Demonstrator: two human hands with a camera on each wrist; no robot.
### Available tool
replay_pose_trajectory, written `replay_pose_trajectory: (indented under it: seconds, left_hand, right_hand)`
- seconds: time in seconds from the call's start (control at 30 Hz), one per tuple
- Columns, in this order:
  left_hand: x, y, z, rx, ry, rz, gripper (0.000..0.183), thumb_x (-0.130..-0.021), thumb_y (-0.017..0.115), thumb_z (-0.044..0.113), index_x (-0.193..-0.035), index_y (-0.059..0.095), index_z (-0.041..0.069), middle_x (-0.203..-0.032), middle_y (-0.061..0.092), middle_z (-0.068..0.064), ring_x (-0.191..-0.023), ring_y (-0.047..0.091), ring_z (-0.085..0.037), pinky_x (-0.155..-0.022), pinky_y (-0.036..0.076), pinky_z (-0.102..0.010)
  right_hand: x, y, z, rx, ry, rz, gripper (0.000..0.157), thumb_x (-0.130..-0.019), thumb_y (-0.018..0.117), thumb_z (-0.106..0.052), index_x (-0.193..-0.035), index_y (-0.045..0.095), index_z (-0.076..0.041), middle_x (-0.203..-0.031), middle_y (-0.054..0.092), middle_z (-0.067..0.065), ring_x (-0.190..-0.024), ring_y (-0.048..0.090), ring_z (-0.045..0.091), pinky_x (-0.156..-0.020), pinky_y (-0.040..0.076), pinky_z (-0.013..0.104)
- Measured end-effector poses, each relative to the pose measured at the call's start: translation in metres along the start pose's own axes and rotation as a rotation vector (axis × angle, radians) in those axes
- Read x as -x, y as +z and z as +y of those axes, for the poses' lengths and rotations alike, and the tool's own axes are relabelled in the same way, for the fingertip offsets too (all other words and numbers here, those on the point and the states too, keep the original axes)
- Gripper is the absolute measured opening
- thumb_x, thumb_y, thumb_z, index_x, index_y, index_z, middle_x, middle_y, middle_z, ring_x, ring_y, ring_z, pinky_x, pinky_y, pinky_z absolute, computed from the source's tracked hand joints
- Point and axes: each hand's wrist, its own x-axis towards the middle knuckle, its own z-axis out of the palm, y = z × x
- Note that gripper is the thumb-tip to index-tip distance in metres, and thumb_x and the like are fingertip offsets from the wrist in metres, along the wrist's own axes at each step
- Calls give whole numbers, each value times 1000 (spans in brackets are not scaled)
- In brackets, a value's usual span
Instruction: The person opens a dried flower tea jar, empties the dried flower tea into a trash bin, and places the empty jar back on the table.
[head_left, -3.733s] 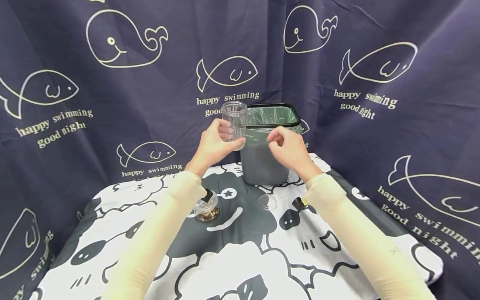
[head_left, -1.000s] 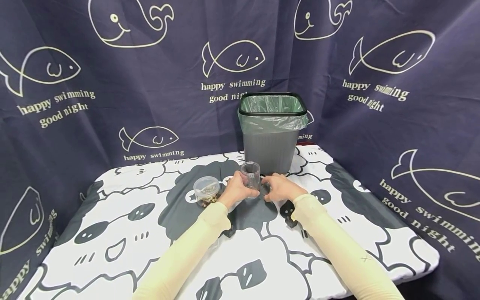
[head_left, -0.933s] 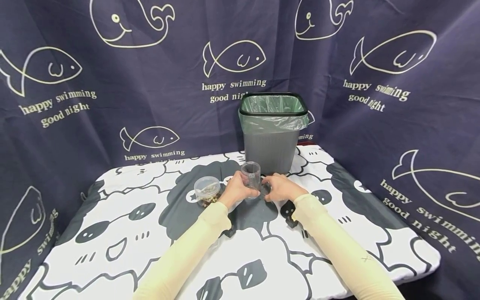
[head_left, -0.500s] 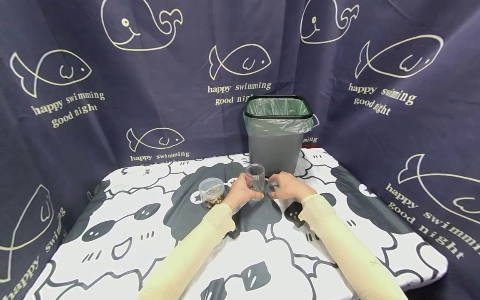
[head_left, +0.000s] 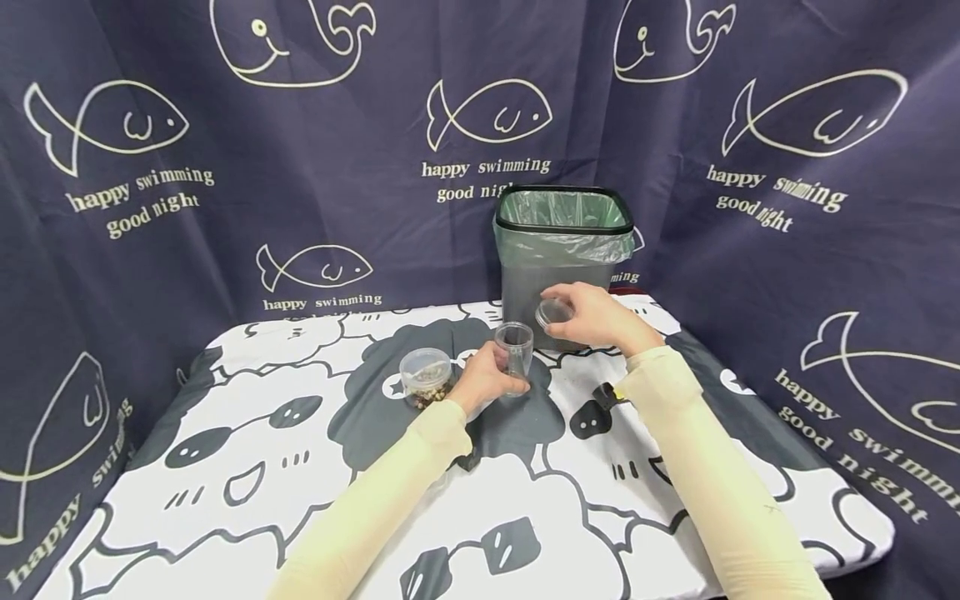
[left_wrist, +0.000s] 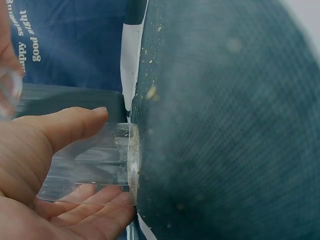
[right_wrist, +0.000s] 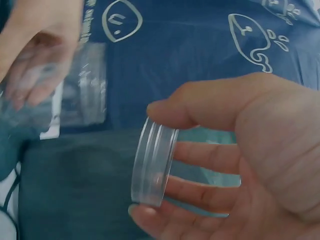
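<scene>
Lid (head_left: pixel 553 314) in its grip, the right hand (head_left: pixel 596 318) is raised off the surface (head_left: pixel 315 492), pinching the clear round rim between the thumb on one side and fingertips on the other, with the disc tipped on edge in the right wrist view. The left hand (head_left: pixel 486 382) holds a tall clear jar (head_left: pixel 518 360), thumb on one side and fingers curled round the other; the jar stands upright with its base on the surface and its mouth uncovered, near the lid but apart from it. Just left of that hand sits a short clear tub (head_left: pixel 425 377) with mixed brown and pale bits low inside. Behind the right hand stands a grey bin (head_left: pixel 525 296), a thin green liner (head_left: pixel 551 248) folded over its edge. A dark blue curtain (head_left: pixel 360 133) with white fish outlines hangs behind everything.
</scene>
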Motion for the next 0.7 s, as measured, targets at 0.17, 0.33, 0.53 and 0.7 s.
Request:
replay_pose_trajectory:
  seconds: [0.17,0.33,0.53,0.7]
  left_hand:
    - [0,-1,-2,-4,14,-10,67,-71,94,23,-125,59,5,-119,69,-14,-109,65,-29,-98,52,-44]
    - [0,1,-3,-42,24,-10,64,-71,94,25,-122,61,7,-116,68,-12,-105,64,-28,-94,52,-43]
    - [1,3,-1,-50,20,-7,61,-70,94,27,-119,65,8,-114,70,-11,-105,65,-27,-94,53,-42]
    - [0,0,0,-42,13,1,59,-70,94,26,-120,67,8,-115,71,-11,-107,65,-27,-95,53,-42]
  right_hand:
    - [-11,3,-12,-107,-27,9,61,-85,79,-27,-141,61,-14,-129,69,15,-118,65,32,-100,50,51]
    - [-15,18,-18,-125,-88,-6,61,-86,76,-24,-144,61,-15,-133,68,9,-120,64,30,-99,51,51]
    - [-16,30,-21,-109,-120,-12,60,-85,74,-20,-143,62,-12,-135,67,9,-116,64,29,-97,52,49]
    - [-19,35,-21,-98,-145,-12,59,-86,74,-20,-143,62,-11,-134,67,10,-117,64,29,-99,52,49]
